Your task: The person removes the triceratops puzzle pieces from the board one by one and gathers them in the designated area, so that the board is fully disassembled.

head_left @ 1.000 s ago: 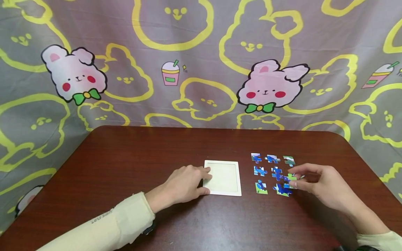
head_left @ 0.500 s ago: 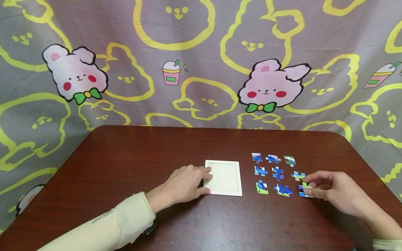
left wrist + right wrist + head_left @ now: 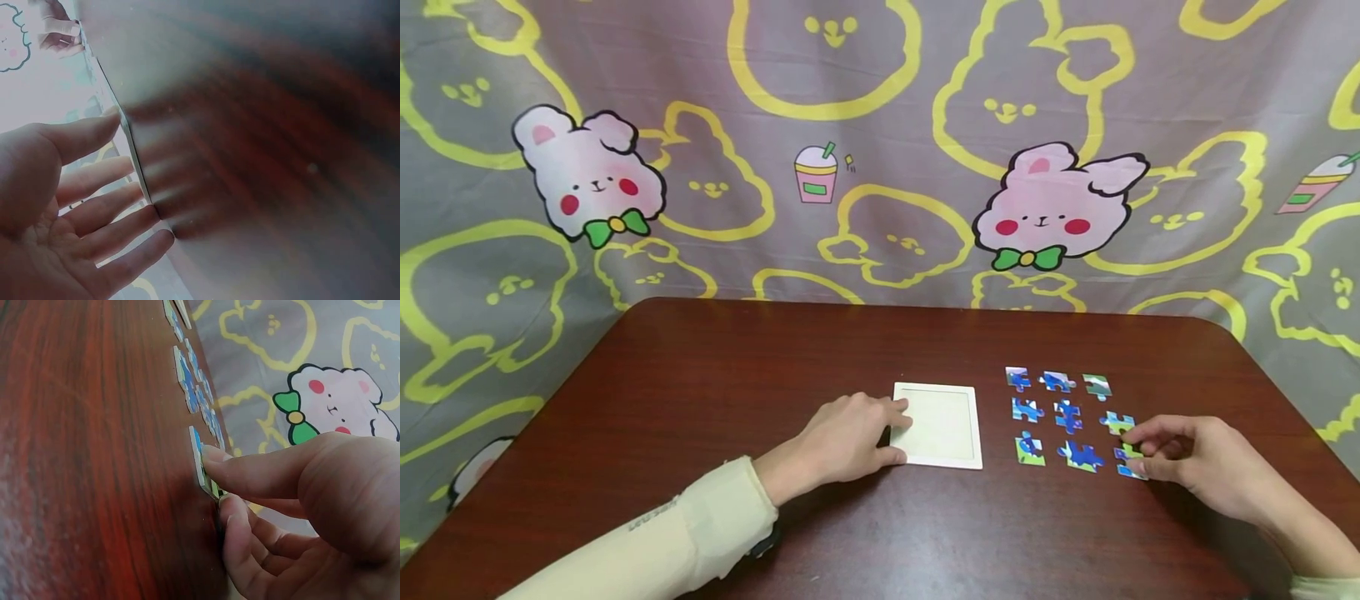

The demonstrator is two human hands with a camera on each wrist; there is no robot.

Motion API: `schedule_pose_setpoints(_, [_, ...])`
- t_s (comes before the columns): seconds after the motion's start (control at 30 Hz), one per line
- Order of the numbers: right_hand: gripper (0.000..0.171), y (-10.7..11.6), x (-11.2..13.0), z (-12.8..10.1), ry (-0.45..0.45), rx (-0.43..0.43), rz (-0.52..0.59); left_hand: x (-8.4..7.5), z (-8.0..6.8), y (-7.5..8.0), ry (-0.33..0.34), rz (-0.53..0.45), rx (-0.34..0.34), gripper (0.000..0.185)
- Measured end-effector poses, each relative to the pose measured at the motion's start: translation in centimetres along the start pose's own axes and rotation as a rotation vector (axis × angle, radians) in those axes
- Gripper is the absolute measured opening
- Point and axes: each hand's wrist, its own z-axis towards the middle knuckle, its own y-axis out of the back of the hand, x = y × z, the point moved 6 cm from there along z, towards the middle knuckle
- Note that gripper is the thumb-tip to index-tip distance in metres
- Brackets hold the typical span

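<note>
A square white puzzle frame (image 3: 936,429), its tray bare, lies flat on the dark wooden table. My left hand (image 3: 846,437) rests on the frame's left edge; in the left wrist view its fingers (image 3: 94,209) are spread and fairly straight. My right hand (image 3: 1213,462) is at the right end of the loose pieces. It pinches a blue and green puzzle piece (image 3: 1127,467) by the right edge with thumb and index finger. That puzzle piece (image 3: 197,459) lies on or just at the tabletop in the right wrist view, partly covered by the thumb.
Several other puzzle pieces (image 3: 1067,417) lie spaced in rough rows between the frame and my right hand. One piece (image 3: 1120,422) sits just behind the pinched one. The table (image 3: 760,350) ends at the back against a patterned curtain (image 3: 880,150).
My right hand has carried its puzzle piece right and toward me, away from the others, setting it at the front right of the rows. The left hand has stayed on the frame.
</note>
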Motion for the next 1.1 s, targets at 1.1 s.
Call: schedule_pose_setpoints(1.1, [0.031,-0.26,0.76,-0.12,0.027,0.007,0.059,0.41,-0.20,0.19,-0.028,-0.023,0.004,0.040])
